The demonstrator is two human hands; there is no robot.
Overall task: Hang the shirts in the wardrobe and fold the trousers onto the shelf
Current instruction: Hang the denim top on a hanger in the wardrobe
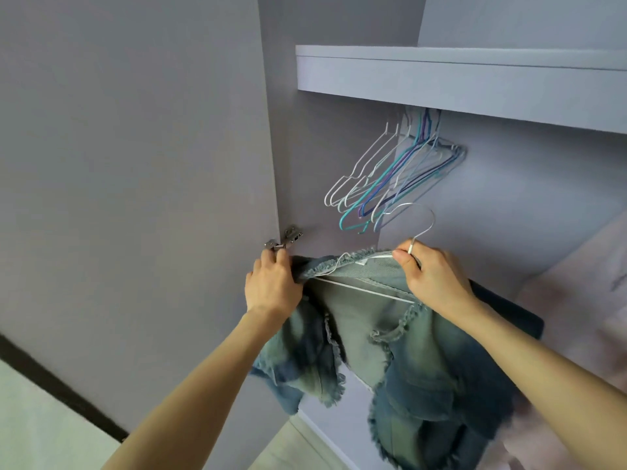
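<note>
A faded blue denim shirt with frayed edges point(369, 334) hangs on a white wire hanger point(422, 220) in front of the open wardrobe. My right hand point(431, 273) pinches the hanger at the base of its metal hook, by the collar. My left hand point(273, 283) grips the shirt's left shoulder, close to the door hinge point(285, 239). The hook stands free in the air below the other hangers. The wardrobe rail is hidden behind the upper shelf point(458, 83).
Several empty wire hangers point(390, 174), white, teal and purple, hang bunched under the shelf. The open wardrobe door point(135, 164) fills the left side. A dark garment point(509, 310) lies behind my right wrist. Pale floor point(51, 418) shows at the lower left.
</note>
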